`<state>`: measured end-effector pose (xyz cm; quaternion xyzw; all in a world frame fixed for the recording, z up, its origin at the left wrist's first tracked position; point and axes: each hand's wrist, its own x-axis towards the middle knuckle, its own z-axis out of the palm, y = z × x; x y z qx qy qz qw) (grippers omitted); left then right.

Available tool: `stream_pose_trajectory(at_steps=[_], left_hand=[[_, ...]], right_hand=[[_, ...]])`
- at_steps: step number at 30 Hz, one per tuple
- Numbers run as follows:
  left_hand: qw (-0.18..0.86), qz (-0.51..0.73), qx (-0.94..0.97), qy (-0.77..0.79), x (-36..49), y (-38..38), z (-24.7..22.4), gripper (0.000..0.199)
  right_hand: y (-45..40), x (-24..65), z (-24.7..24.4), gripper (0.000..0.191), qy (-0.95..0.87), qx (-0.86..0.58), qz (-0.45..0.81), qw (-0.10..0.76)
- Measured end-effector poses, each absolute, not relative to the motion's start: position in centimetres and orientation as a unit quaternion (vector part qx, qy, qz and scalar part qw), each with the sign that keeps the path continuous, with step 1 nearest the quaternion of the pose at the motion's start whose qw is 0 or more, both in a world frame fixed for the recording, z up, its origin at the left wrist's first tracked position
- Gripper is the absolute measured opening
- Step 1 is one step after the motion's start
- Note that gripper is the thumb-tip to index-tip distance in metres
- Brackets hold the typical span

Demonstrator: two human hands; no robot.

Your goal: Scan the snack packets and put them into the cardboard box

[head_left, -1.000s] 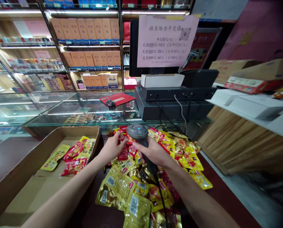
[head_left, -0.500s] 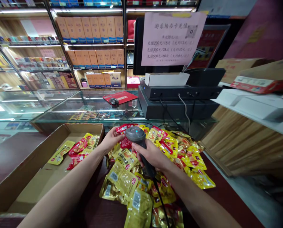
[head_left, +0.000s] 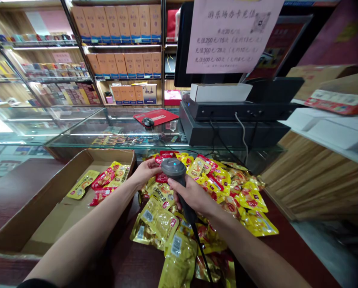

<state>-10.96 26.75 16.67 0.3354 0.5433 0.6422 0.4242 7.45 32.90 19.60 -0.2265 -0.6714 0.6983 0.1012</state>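
Gripping the scanner [head_left: 179,174], the right hand [head_left: 195,195] has its fingers closed round the handle; a blue light is shown on top of the head. The fingers of the left hand [head_left: 149,171] are kept narrow at a red packet [head_left: 162,177], at nine o'clock from the scanner; since part of it is hidden by the scanner head, whether it is pinched or only touched cannot be told. The cable [head_left: 201,250] is led from the handle's base towards five o'clock.

Beneath both hands a pile of packets is spread over the dark red worktop [head_left: 126,250]. At six o'clock gold packets [head_left: 179,258] are laid with barcodes facing up; between three and four o'clock yellow packets [head_left: 253,197] are heaped, some overlapped.

Between eight and nine o'clock a shallow box [head_left: 51,236] is placed, in whose far part some red and yellow packets [head_left: 105,182] are held.

Farther out, a glass case [head_left: 119,130] is seen, with a mouse [head_left: 148,122] rested on a red mat [head_left: 163,117] at eleven o'clock. At two o'clock a black drawer unit [head_left: 227,134] is set; at one o'clock a screen [head_left: 183,66] is partly covered by a pink notice [head_left: 227,48]. Beyond, at eleven o'clock, shelves are lined with orange cartons [head_left: 121,24].
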Motion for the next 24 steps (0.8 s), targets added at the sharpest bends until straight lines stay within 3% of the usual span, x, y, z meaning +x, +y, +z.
stream_pose_trajectory(at_steps=[24], left_hand=[[0.433,0.652,0.321,0.534,-10.60,26.59,17.31,0.048]], right_hand=[[32.81,7.48,19.74,0.033,-0.675,-0.223,0.695,0.104]])
